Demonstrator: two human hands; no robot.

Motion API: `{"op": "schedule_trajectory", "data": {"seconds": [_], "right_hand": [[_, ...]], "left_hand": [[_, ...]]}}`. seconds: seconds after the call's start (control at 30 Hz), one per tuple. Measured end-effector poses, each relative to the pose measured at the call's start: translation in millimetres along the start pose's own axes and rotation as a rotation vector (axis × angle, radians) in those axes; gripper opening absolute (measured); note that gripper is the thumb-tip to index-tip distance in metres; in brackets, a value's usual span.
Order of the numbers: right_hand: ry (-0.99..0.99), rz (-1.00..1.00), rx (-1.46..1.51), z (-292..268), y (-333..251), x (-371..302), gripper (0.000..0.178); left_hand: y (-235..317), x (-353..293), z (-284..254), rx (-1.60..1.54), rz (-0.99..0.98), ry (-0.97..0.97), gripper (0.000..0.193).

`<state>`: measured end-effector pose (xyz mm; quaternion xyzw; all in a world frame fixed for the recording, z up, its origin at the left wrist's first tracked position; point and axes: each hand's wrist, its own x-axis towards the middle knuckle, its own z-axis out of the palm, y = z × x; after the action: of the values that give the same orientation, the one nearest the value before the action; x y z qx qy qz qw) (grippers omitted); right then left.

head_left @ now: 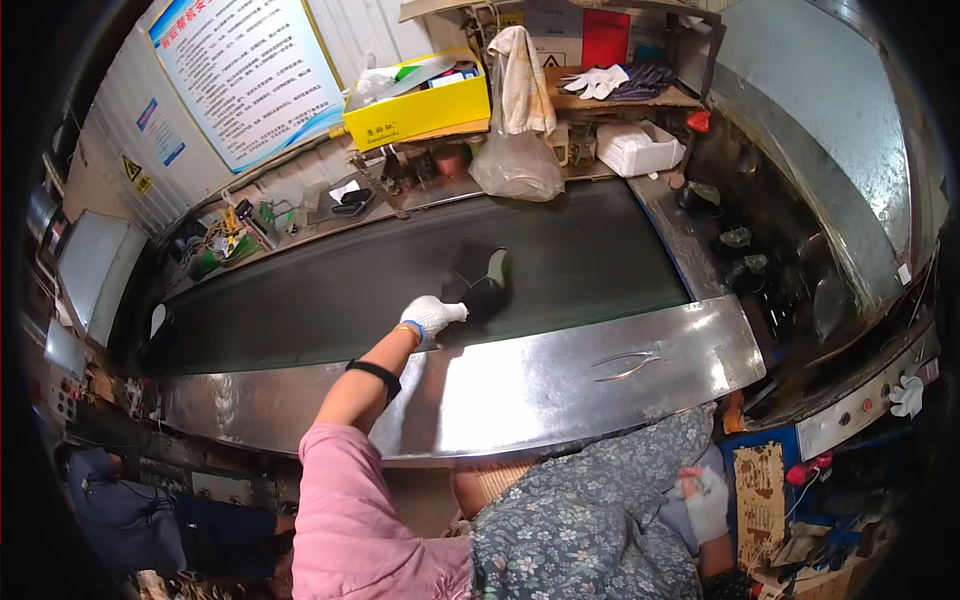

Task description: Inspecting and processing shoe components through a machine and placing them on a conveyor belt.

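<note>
My left hand (433, 315), in a white knit glove, reaches over the near edge of a dark conveyor belt (330, 290). Its fingers are closed at the lower edge of a dark shoe upper (478, 280) with a grey-green inner face; the upper is blurred, so the exact grip is hard to see. Low at the right, my right hand (710, 505) rests beside a flowered apron (580, 510). It wears a white glove with bare fingertips. Its fingers are curled, and whatever lies inside them is hidden.
A shiny metal ledge (520, 385) borders the belt, with metal pincers (628, 366) on it. Behind stand a yellow box (415, 115), a hanging towel (520, 80), a plastic bag (517, 165) and a white container (640, 148). Several dark shoe pieces (748, 270) line the right side.
</note>
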<state>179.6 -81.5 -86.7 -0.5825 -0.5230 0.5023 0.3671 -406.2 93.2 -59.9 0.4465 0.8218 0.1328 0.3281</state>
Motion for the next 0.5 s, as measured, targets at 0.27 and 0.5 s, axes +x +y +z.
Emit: {"op": "schedule_trajectory", "data": {"seconds": [0.27,0.5], "right_hand": [[-0.106,-0.431,0.298,19,-78,71,0.092],[0.246,-0.407,0.665,-24,-111,37,0.059]], "left_hand": [[31,-170,194,-1.884,-0.238,-1.603,0.082],[140,-248,250,-0.927,0.697,-1.108,0.098]]}}
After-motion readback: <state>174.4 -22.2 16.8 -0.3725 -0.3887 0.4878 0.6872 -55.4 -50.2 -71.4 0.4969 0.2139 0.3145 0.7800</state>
